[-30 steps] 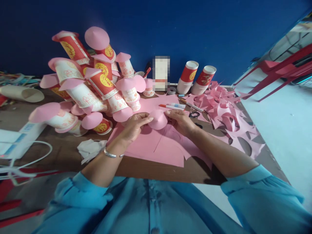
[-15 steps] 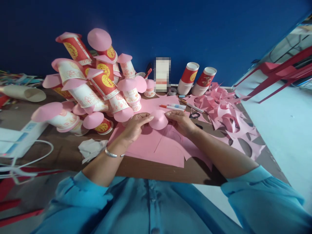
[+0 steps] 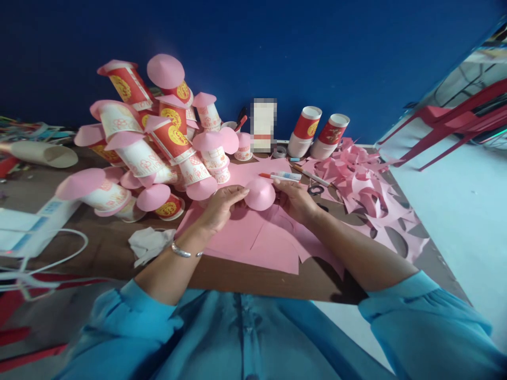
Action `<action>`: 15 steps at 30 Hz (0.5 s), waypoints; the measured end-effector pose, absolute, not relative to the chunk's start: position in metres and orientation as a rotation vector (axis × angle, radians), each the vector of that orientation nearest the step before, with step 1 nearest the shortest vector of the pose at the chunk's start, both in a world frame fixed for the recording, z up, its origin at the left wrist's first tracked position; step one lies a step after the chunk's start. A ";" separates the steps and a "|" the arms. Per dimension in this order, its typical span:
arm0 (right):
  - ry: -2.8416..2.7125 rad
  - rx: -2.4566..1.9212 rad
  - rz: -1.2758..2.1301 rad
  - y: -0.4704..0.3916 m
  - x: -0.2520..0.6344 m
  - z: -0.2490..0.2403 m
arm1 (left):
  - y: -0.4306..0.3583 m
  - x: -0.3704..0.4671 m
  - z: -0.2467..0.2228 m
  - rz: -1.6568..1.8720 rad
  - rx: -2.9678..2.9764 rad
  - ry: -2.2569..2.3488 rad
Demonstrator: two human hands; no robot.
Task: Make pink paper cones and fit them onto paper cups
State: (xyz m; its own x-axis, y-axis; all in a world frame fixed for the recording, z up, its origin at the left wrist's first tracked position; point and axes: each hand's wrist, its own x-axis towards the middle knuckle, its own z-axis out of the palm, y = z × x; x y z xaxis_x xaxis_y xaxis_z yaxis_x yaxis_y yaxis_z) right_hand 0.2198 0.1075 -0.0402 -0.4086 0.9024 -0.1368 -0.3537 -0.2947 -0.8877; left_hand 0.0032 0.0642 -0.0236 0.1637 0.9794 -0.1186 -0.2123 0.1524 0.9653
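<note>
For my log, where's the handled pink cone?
The cone is central in the head view, between left hand and right hand, over the pink sheet, by the orange-tipped marker.

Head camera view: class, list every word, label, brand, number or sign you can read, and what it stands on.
None is readable.
Red cups: yellow emblems, too blurred.
Marker: print too small.
White box: blue markings, too blurred.
Upright card: pixelated.

The lone view looks from the wearer's head, forward and steeply down over the chest, at arm's length.
</note>
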 end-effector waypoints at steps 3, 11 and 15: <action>-0.979 -0.831 1.830 0.108 0.220 -0.040 | 0.064 0.004 -0.021 1.111 1.029 1.007; -1.072 -0.845 1.804 0.114 0.223 -0.045 | 0.065 0.007 -0.021 1.081 1.036 1.047; -1.141 -0.881 1.590 0.117 0.224 -0.046 | 0.065 0.006 -0.023 1.074 1.078 1.071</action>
